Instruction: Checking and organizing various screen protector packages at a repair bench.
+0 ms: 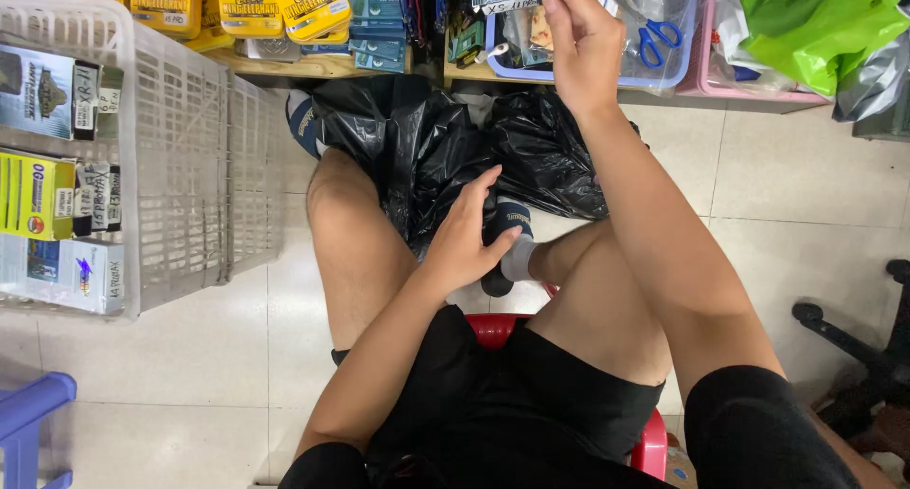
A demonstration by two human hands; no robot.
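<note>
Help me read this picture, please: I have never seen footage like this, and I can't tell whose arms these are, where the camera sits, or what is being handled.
There is no machine here. A person seated on a red stool wears a camera on the head, so the one picture looks straight down at their own arms and knees. The right hand reaches up to a low shelf and touches small packets at a basket that also holds blue-handled scissors; whether it grips a packet is unclear. The left hand rests on a black plastic bag lying on the tiled floor between the feet. At the left stands a white plastic crate with boxed goods.
</note>
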